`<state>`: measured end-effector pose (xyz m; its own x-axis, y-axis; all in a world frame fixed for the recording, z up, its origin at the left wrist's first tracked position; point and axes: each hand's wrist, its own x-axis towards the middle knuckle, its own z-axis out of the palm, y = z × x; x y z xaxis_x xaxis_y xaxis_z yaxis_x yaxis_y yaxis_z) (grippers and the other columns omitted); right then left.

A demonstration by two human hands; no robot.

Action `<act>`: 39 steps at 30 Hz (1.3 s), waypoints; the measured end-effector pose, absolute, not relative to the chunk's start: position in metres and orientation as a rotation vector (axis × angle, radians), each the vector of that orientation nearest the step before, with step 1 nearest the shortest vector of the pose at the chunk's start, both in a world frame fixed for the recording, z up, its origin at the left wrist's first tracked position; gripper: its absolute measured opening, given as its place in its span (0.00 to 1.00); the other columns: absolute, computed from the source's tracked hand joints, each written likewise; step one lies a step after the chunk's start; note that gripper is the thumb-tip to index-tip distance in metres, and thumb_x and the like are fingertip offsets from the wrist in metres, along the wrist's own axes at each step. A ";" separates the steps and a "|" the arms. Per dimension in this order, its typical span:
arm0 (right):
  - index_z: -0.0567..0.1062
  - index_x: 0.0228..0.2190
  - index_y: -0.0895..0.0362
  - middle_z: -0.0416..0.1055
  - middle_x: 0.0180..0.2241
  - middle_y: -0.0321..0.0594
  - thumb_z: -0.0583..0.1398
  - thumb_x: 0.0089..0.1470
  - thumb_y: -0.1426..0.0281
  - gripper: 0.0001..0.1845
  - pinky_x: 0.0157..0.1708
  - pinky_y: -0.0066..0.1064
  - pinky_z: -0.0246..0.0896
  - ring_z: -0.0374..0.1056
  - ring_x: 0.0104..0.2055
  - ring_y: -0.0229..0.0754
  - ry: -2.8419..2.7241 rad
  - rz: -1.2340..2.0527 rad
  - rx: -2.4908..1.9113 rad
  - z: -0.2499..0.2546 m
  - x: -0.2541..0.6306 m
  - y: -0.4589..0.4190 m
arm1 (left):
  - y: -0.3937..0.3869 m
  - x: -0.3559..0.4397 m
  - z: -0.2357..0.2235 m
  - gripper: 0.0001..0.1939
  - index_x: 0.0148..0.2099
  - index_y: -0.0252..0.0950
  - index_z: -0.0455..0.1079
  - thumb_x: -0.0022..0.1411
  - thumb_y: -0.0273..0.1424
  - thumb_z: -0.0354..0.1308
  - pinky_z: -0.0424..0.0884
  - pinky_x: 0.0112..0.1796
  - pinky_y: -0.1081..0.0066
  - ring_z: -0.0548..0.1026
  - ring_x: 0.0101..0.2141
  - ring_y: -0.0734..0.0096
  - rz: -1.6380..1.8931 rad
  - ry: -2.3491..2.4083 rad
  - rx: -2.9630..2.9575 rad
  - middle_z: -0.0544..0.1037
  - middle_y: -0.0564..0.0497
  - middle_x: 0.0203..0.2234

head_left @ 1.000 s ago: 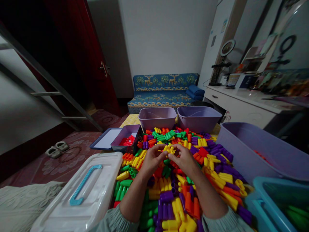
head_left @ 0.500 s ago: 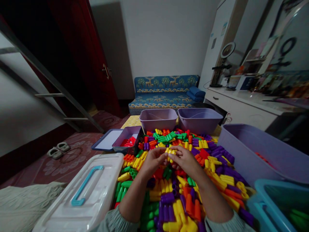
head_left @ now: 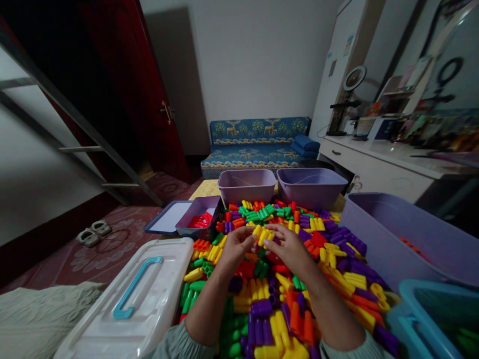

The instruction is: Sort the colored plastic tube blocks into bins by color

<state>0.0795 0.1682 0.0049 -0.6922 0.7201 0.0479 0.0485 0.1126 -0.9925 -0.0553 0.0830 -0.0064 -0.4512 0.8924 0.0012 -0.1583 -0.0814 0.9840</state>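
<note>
My left hand (head_left: 235,247) and my right hand (head_left: 290,245) meet above a heap of plastic tube blocks (head_left: 277,279) in yellow, purple, green, orange and red. Both hands pinch a small cluster of yellow tube blocks (head_left: 262,234) between their fingertips, held a little above the heap. The fingers of each hand are curled around the cluster's two ends.
Two purple tubs (head_left: 247,183) (head_left: 310,184) stand behind the heap, and a bigger purple tub (head_left: 407,239) is at the right. A small purple box with red pieces (head_left: 198,219) sits left, beside its lid (head_left: 168,219). A white case with a blue handle (head_left: 130,294) lies near left, a blue bin (head_left: 437,314) near right.
The hands stay together on the yellow cluster and have shifted slightly; the cluster has turned a little between the fingertips. The camera has drifted a little.
</note>
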 end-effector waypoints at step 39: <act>0.70 0.48 0.56 0.73 0.44 0.43 0.63 0.43 0.67 0.27 0.36 0.31 0.70 0.72 0.39 0.43 -1.877 1.626 -0.735 0.021 0.080 0.155 | 0.064 -0.048 0.028 0.28 0.53 0.33 0.71 0.54 0.45 0.62 0.72 0.28 0.73 0.78 0.27 0.67 1.415 1.431 1.046 0.80 0.45 0.30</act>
